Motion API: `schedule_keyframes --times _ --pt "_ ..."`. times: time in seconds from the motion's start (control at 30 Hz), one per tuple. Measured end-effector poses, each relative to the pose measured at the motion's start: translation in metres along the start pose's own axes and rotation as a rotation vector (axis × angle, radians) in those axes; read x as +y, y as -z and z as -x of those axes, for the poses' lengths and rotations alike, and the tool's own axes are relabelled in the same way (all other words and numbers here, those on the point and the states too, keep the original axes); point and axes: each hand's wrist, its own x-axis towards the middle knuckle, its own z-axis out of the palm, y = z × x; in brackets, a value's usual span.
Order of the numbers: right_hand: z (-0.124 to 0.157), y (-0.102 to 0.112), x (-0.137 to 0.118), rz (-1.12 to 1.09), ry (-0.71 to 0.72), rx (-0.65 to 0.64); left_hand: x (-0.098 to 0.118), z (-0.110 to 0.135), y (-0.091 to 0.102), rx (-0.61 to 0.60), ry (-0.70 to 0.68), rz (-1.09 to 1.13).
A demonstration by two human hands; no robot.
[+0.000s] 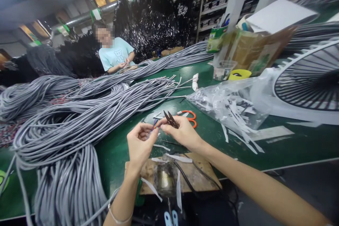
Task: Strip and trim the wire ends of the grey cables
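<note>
Hands [140, 144] close together, fingertip pinch on thin wires [154, 123], dark snips [171, 120] inside right hand [184, 135]

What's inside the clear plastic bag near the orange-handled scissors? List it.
White strips show in the clear plastic bag, some reaching past its edge onto the green table. Its cloudy, crumpled folds hide whatever lies deeper.

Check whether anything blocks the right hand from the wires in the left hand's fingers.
Nothing visible does: the right hand meets the left hand at the wires, and the dark blades stick up to one side.
</note>
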Motion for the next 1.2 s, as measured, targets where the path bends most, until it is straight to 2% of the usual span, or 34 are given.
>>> schedule_keyframes --times 0.2,0.57,0.77,0.97,1.2 --pt "0.0 0.0 0.0 0.03 0.015 -0.005 -0.003 0.001 0.001 -0.027 0.029 -0.005" --pt "0.003 0.0 0.002 0.101 0.01 0.014 -0.008 0.002 0.001 -0.056 0.001 -0.02" --pt "0.002 -0.002 0.003 0.1 0.058 0.026 -0.007 0.002 0.0 -0.053 0.008 -0.01" --pt "0.002 -0.002 0.005 0.093 0.059 -0.016 -0.003 0.001 0.001 -0.053 0.04 0.028" --pt "0.001 -0.001 0.011 0.106 0.095 -0.045 -0.007 -0.003 0.002 -0.08 0.058 0.083"
